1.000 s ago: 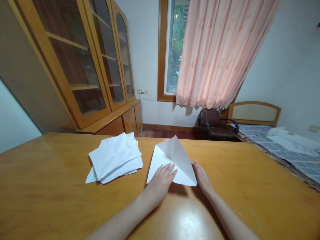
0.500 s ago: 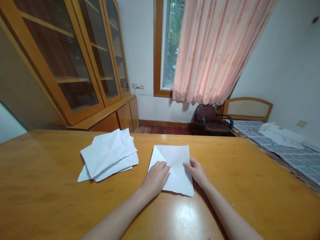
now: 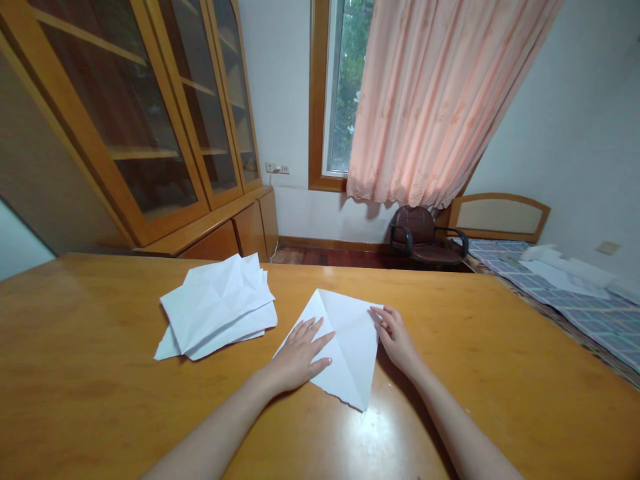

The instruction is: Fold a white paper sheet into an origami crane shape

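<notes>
A white sheet of paper (image 3: pixel 350 333) lies turned at an angle on the wooden table, with a diagonal crease across it and a ragged lower edge. My left hand (image 3: pixel 303 353) rests flat over its left part, fingers spread. At the sheet's upper right corner, my right hand (image 3: pixel 395 333) pinches the edge, which looks slightly raised there. To the left sits a loose stack of creased white paper (image 3: pixel 217 307), apart from both hands.
The wooden table (image 3: pixel 100 400) fills the foreground. Beyond its far edge are a glass-fronted cabinet (image 3: pixel 150 133), a brown armchair (image 3: pixel 423 233), and a bed (image 3: pixel 575 287) with a checked cover. A pink curtain (image 3: pixel 435 100) hangs by the window.
The sheet has turned clockwise, its lower right corner swinging toward me and left. My left hand has moved left and spread its fingers; my right hand has shifted to the upper right corner.
</notes>
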Demonstrator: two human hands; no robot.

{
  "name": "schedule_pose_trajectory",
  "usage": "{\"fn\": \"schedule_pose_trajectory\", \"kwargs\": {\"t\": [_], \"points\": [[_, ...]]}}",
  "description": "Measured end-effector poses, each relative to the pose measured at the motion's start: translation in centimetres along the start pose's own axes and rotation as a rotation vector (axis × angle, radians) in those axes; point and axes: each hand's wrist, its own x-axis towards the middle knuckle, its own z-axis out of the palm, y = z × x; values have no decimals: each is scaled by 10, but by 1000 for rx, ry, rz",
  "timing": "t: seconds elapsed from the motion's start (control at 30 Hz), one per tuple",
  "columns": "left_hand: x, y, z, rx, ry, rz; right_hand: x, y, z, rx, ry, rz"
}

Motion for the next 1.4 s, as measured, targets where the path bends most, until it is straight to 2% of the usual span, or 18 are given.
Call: {"fn": "schedule_pose_trajectory", "kwargs": {"t": [0.1, 0.23, 0.6, 0.77, 0.93, 1.17, 1.4], "points": [[-2, -3, -8, -11, -42, 15, 1, 3, -9, -104, -4, -57], [-3, -2, -14, -14, -58, 20, 2, 4, -17, -206, -82, -76], [-3, 4, -7, 47, 16, 99, 1, 2, -24, -437, -189, -124], [-2, 2, -4, 42, 30, 104, -1, -4, -27, -517, -208, -212], [-1, -1, -2, 59, 46, 83, -5, -13, -25, -513, -309, -360], [-1, 1, -3, 72, 50, 91, -6, -19, -21, -470, -394, -322], [-3, 12, -6, 44, 59, 10, -9, -28, -20, -385, -492, -380]]}}
